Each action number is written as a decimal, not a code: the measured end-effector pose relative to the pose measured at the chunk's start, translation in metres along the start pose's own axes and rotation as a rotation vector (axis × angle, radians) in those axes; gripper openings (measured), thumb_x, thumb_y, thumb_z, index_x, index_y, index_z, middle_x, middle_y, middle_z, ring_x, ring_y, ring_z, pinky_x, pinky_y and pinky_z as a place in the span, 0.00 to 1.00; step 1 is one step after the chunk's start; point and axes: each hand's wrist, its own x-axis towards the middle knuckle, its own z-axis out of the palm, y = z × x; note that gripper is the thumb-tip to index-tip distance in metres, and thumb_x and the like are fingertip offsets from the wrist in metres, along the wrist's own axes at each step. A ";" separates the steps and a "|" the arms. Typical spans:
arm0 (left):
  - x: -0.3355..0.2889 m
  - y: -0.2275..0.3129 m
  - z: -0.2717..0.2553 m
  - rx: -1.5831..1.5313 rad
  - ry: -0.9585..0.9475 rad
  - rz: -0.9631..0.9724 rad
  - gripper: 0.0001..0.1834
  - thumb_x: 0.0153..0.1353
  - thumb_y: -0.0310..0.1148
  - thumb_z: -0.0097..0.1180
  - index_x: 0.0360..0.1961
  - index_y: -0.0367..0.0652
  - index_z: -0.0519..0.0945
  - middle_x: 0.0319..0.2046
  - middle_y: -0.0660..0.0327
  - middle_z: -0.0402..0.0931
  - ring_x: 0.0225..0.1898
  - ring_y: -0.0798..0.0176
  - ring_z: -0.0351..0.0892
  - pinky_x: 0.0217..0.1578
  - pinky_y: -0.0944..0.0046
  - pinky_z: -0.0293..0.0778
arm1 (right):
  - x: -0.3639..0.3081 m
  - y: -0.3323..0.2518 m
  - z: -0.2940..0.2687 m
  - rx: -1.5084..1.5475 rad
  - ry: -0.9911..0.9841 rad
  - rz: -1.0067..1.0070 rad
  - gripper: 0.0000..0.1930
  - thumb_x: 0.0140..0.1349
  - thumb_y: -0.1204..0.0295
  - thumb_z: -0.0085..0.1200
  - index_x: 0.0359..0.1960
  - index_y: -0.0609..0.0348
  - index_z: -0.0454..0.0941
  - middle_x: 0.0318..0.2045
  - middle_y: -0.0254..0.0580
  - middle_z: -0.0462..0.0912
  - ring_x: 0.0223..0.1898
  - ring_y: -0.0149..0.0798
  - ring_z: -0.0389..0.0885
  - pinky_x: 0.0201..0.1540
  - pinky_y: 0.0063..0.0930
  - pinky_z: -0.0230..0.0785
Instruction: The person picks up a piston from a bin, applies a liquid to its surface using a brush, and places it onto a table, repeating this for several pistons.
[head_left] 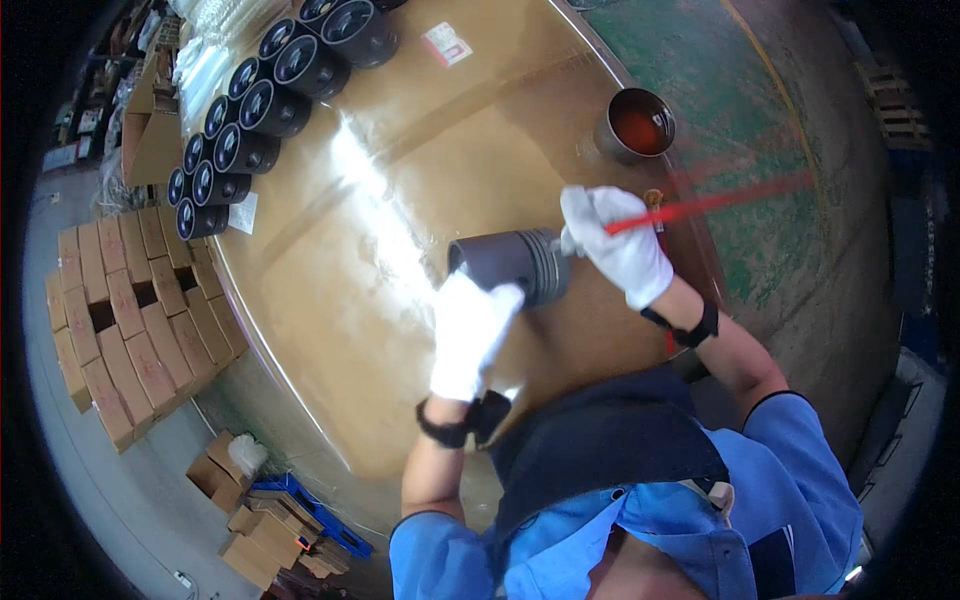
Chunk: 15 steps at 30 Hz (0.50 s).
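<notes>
A dark grey engine piston [500, 262] lies on its side on the brown-topped table [400, 395], its ring grooves facing right. My left hand [468, 335], in a white glove, grips it at the left end, thumb along its side. At the grooved end is my right hand [622, 245], also gloved, fingers closed around a thin red-handled tool [730, 200]. Motion smears that tool, and its working end is hidden by the hand. I cannot tell whether the right fingertips touch the piston or sit just beside it.
A metal can [638, 128] with reddish-brown liquid stands near the table's right edge. Several dark pistons [270, 108] line the far left, beside clear plastic wrap [235, 25]. A white-and-red card [446, 45] lies at the far side. Brown boxes [140, 320] are stacked left of the table.
</notes>
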 end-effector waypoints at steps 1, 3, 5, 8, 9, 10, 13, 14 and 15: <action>0.003 -0.007 0.002 -0.126 0.028 -0.036 0.15 0.55 0.28 0.59 0.44 0.36 0.82 0.37 0.56 0.84 0.39 0.63 0.81 0.43 0.63 0.77 | -0.008 0.007 0.001 -0.438 -0.035 -0.401 0.04 0.63 0.71 0.54 0.35 0.57 0.77 0.17 0.35 0.78 0.22 0.43 0.79 0.27 0.37 0.70; 0.011 -0.015 0.004 -0.365 0.034 -0.103 0.15 0.54 0.26 0.56 0.44 0.34 0.82 0.36 0.63 0.82 0.36 0.69 0.78 0.41 0.67 0.75 | -0.027 0.021 0.014 -0.540 0.092 -0.688 0.12 0.56 0.75 0.57 0.43 0.55 0.76 0.16 0.35 0.73 0.22 0.42 0.76 0.24 0.38 0.68; 0.027 -0.024 0.005 -0.405 0.046 -0.128 0.15 0.54 0.26 0.56 0.44 0.34 0.82 0.36 0.63 0.82 0.36 0.69 0.78 0.42 0.67 0.75 | -0.035 0.036 0.025 -0.464 0.176 -0.765 0.13 0.56 0.76 0.58 0.44 0.53 0.77 0.17 0.36 0.72 0.21 0.43 0.75 0.23 0.38 0.67; 0.078 -0.018 -0.013 -0.172 0.030 -0.038 0.15 0.53 0.27 0.56 0.42 0.32 0.82 0.32 0.63 0.82 0.33 0.68 0.77 0.40 0.66 0.75 | -0.027 0.052 0.031 -0.584 0.174 -0.788 0.18 0.53 0.75 0.60 0.47 0.53 0.78 0.17 0.36 0.70 0.20 0.42 0.74 0.21 0.36 0.65; 0.099 -0.012 -0.016 -0.137 0.052 0.044 0.14 0.52 0.28 0.57 0.40 0.31 0.83 0.29 0.63 0.81 0.31 0.68 0.76 0.37 0.65 0.75 | -0.023 0.051 0.026 -0.579 0.166 -0.763 0.18 0.53 0.75 0.60 0.48 0.51 0.78 0.17 0.36 0.70 0.19 0.42 0.73 0.20 0.36 0.65; 0.124 -0.001 -0.021 0.010 0.040 0.134 0.13 0.52 0.29 0.57 0.37 0.32 0.83 0.27 0.61 0.82 0.29 0.66 0.77 0.36 0.64 0.76 | -0.021 0.052 0.019 -0.581 0.159 -0.732 0.19 0.53 0.75 0.61 0.49 0.50 0.78 0.17 0.35 0.70 0.19 0.42 0.73 0.20 0.36 0.65; 0.201 0.025 -0.046 0.492 0.045 0.442 0.16 0.52 0.34 0.56 0.39 0.35 0.84 0.30 0.46 0.83 0.33 0.53 0.84 0.39 0.57 0.78 | -0.007 0.053 0.002 -0.597 0.152 -0.699 0.17 0.56 0.75 0.59 0.49 0.52 0.75 0.18 0.36 0.74 0.21 0.44 0.76 0.22 0.39 0.66; 0.230 0.027 -0.052 0.564 0.103 0.422 0.16 0.52 0.34 0.56 0.39 0.37 0.84 0.32 0.46 0.84 0.36 0.48 0.85 0.42 0.57 0.78 | -0.003 0.054 -0.006 -0.585 0.105 -0.674 0.18 0.56 0.75 0.58 0.50 0.53 0.73 0.19 0.35 0.76 0.22 0.44 0.77 0.24 0.39 0.67; 0.253 0.043 -0.051 0.601 0.099 0.381 0.17 0.52 0.36 0.56 0.40 0.39 0.85 0.35 0.46 0.84 0.39 0.45 0.84 0.45 0.56 0.77 | 0.001 0.056 -0.014 -0.585 0.106 -0.669 0.18 0.56 0.75 0.58 0.50 0.53 0.73 0.19 0.35 0.76 0.22 0.44 0.77 0.24 0.39 0.67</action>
